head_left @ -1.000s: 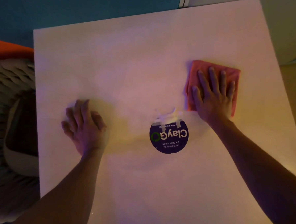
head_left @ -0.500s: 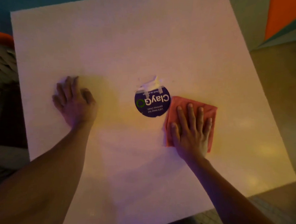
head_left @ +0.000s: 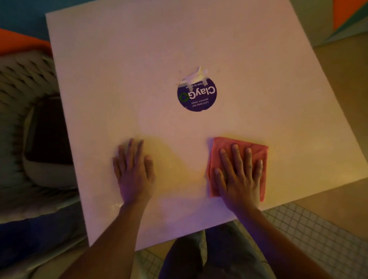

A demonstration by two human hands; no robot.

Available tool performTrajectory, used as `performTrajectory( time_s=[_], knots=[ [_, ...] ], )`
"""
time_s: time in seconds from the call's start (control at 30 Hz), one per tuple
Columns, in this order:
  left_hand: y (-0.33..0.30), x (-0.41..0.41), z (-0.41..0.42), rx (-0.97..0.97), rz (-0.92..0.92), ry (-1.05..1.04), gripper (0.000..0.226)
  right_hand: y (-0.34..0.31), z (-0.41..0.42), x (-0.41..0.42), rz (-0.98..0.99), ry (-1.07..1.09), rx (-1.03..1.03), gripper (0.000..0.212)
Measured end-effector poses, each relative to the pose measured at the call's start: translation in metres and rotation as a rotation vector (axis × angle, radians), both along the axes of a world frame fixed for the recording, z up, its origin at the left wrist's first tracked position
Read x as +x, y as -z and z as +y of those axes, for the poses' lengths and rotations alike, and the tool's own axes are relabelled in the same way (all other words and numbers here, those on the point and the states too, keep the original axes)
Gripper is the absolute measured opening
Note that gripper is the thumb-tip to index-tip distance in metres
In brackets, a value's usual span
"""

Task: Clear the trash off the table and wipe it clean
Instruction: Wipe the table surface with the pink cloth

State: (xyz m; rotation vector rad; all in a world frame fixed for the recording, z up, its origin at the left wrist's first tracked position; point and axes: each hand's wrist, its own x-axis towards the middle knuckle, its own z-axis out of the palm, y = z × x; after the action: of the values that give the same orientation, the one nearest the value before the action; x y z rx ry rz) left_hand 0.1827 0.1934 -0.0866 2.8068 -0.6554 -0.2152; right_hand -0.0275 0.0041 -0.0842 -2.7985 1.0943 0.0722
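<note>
Head view: right hand [head_left: 238, 179] flat on folded cloth [head_left: 260, 156].

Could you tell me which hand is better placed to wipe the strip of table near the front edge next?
The right hand. It already lies flat on the pink cloth, close to the front edge of the table. The left hand rests flat on the bare tabletop and holds nothing.

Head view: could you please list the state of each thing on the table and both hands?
Table: bare apart from sticker and cloth.
Sticker: stuck flat, top edge torn.
Cloth: folded, flat under right hand.
Right hand: fingers spread, pressing the cloth.
Left hand: flat on the table, holding nothing.
</note>
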Motion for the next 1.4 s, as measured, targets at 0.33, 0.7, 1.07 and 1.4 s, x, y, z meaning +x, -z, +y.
performTrajectory(
  time_s=[0.33, 0.7, 1.07, 1.4],
  knots=[
    [-0.004, -0.033, 0.120, 0.139, 0.028, -0.161, 0.058, 0.006, 0.014, 0.010, 0.026, 0.093, 0.020, 0.063],
    [0.000, -0.033, 0.117, 0.135, -0.009, -0.203, 0.058, 0.009, 0.047, 0.109, 0.020, -0.039, 0.008, 0.061],
    [0.006, -0.031, 0.121, 0.119, -0.020, -0.211, 0.057, 0.018, 0.084, 0.305, -0.063, -0.204, 0.072, 0.059],
    [0.000, -0.031, 0.124, 0.055, 0.002, -0.199, 0.057, 0.008, 0.147, 0.185, -0.070, -0.433, 0.115, 0.057]
  ],
)
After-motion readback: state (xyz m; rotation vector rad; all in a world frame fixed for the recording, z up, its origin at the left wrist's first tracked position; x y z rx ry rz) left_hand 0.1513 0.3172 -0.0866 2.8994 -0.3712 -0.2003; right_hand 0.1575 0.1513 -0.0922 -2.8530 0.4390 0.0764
